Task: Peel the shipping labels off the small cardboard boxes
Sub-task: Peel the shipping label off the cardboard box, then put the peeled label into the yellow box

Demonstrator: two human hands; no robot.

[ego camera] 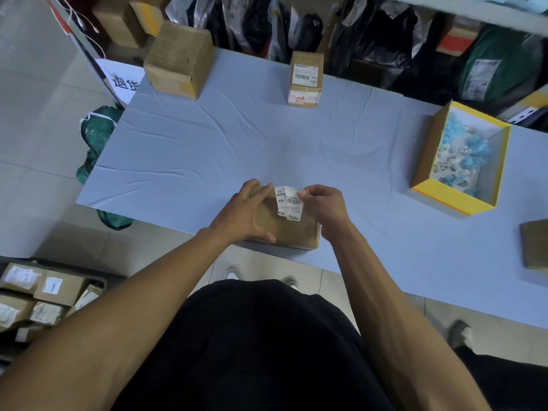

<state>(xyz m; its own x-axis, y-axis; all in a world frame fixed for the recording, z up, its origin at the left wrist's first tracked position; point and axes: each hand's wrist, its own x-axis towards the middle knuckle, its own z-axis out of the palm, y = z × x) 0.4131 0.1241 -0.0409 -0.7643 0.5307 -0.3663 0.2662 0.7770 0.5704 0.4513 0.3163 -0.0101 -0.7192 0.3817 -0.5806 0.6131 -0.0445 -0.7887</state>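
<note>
A small brown cardboard box (292, 232) lies at the near edge of the white table (207, 149). My left hand (246, 215) presses flat on its left side and holds it down. My right hand (324, 204) pinches the white shipping label (289, 201), which is curled up and partly lifted off the box top. Another small box (305, 80) with its label still stuck on stands upright at the table's far side.
A larger plain carton (179, 59) sits at the far left corner. A yellow open box (462, 158) with crumpled blue and white scraps stands at the right. Part of another box (535, 244) shows at the right edge. Several labelled boxes (44, 295) lie on the floor at my left.
</note>
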